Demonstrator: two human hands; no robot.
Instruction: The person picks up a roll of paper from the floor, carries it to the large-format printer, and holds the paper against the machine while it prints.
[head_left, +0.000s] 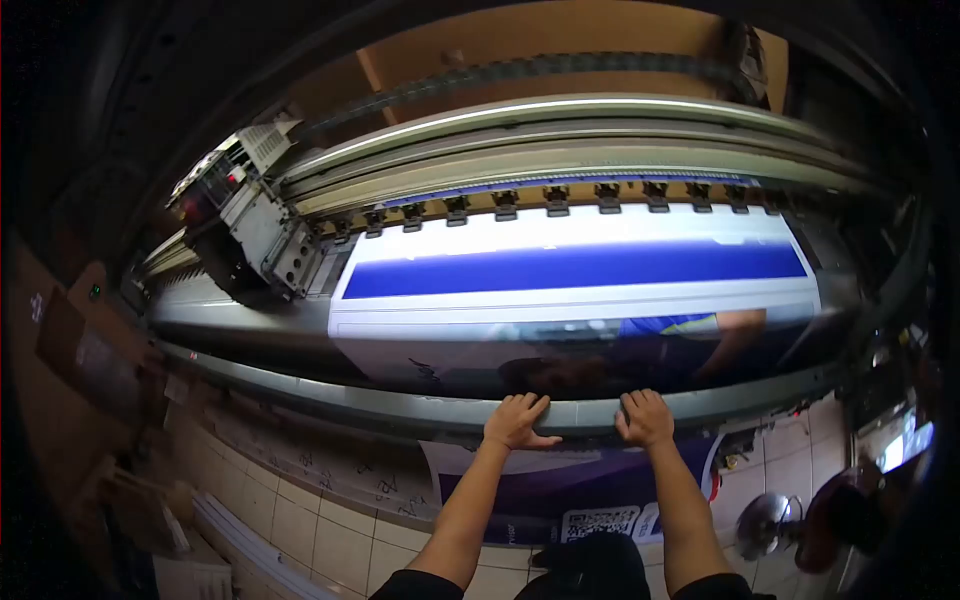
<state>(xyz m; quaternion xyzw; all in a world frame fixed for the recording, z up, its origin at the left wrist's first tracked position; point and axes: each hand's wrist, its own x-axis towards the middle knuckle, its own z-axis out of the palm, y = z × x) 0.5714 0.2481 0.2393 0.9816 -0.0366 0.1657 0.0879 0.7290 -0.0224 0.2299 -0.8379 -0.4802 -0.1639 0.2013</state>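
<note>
My left hand (517, 420) has its fingers hooked over the grey metal rail (350, 402) along the front of a wide-format printer, thumb stretched toward the right. A short gap away, my right hand (645, 418) grips the same rail, its thumb on the near side. Just behind the rail, the printed sheet (580, 266) comes down over the platen, with a blue band, white strips and a dark photo. Below my hands a purple printed length (540, 490) with a QR code hangs under the rail.
The printhead carriage (265, 230) stands at the left end of the beam (560, 140). Black pinch rollers (557, 200) line the sheet's far edge. Tiled floor (330, 525) shows below, with long white strips (255, 550) at lower left and a round metal object (768, 525) at lower right.
</note>
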